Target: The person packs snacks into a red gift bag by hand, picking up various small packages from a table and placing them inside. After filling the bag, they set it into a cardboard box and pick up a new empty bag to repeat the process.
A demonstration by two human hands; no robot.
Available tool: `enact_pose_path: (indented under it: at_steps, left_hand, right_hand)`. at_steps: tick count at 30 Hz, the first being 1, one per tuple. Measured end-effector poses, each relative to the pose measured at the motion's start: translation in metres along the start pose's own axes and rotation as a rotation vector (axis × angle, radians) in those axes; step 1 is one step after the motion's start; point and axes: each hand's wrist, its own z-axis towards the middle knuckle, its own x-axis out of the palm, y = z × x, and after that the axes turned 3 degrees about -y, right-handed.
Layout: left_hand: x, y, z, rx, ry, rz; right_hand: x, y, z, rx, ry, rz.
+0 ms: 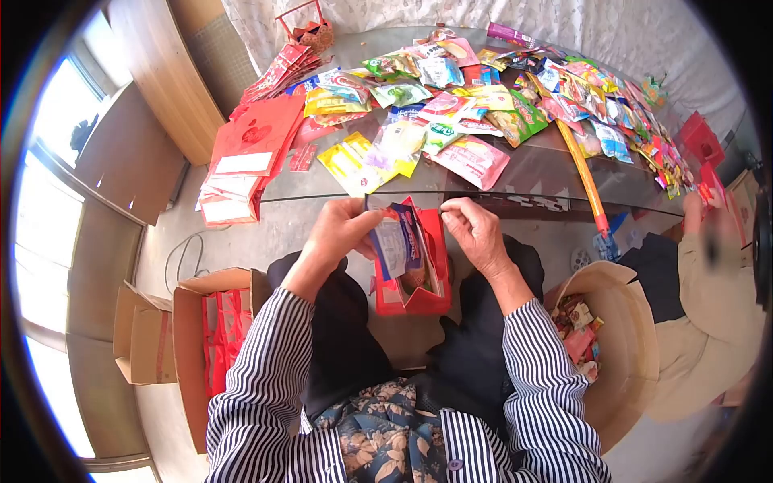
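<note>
snack packet (394, 245) is half inside the red bag (439, 299), which stands on the person's lap just below the near edge of the counter (547, 173)

packet's long axis reads near upright on my feed, top end leaning a little toward the left hand (338, 233)

left grip: clenched on the packet's upper edge, thumb against fingers
right hand (477, 233) grip: pinched on the bag's right rim, mouth pulled open and facing up

packet sits between both hands, touching the left, just beside the right, so the left is nearer

I see something tan low in the bag under the packet, can't tell what

containers further out:
- open cardboard box (189, 322) on the floor at the left, packed with red bags on edge
- round tan tub (624, 322) at the right, mixed wrapped snacks in its bottom

counter is glass: loose snack packets spread across it, stack of flat red bags (250, 149) at its left end, orange stick (584, 177) lying across the right part

co-worker's hand (692, 211) at the far right, near something red, too blurred to read
</note>
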Motion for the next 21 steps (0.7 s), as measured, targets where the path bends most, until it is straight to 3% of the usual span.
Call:
enact_pose_path:
  at_steps: [10,16,21]
  left_hand:
    - [0.015,0.029,0.027,-0.036,0.042,0.119]
    - [0.004,0.027,0.018,0.019,-0.023,0.028]
    - [0.000,0.030,0.020,0.031,-0.054,0.017]
  right_hand:
    - [0.012,-0.003,-0.004,0.150,0.260,-0.042]
    - [0.010,0.003,-0.002,-0.103,0.085,-0.130]
    - [0.011,0.029,-0.006,-0.150,0.089,-0.058]
